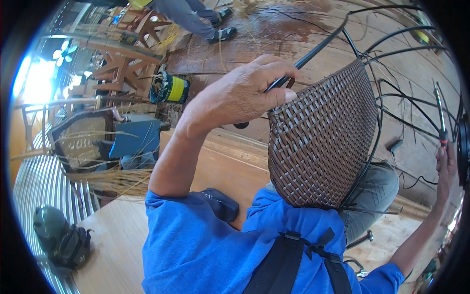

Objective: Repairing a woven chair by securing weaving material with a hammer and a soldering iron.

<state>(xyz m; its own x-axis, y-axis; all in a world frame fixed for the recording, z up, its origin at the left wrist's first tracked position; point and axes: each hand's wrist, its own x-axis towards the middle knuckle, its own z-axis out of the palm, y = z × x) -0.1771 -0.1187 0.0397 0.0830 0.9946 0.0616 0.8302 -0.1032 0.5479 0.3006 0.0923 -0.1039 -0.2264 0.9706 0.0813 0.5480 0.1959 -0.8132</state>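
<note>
A brown wicker piece [323, 134], tightly woven from flat strands, stands tilted against my lap. A black frame tube [325, 43] runs up and away from its upper edge. My left hand [245, 93] is closed round this tube at the panel's top left corner, with the thumb lying over the woven edge. Out at the far right, my right hand [444, 164] grips a screwdriver [442, 125] by its red and black handle. The metal shaft points upward, apart from the weave. Some of the right fingers are hidden.
Black strands [406, 56] loop out right of the panel. At the left stand a dark bucket [169, 89] with a yellow label, a blue box [134, 138], a cane-backed chair [78, 139] and loose straw-coloured strips [115, 180]. Another person's legs [193, 19] show at the top.
</note>
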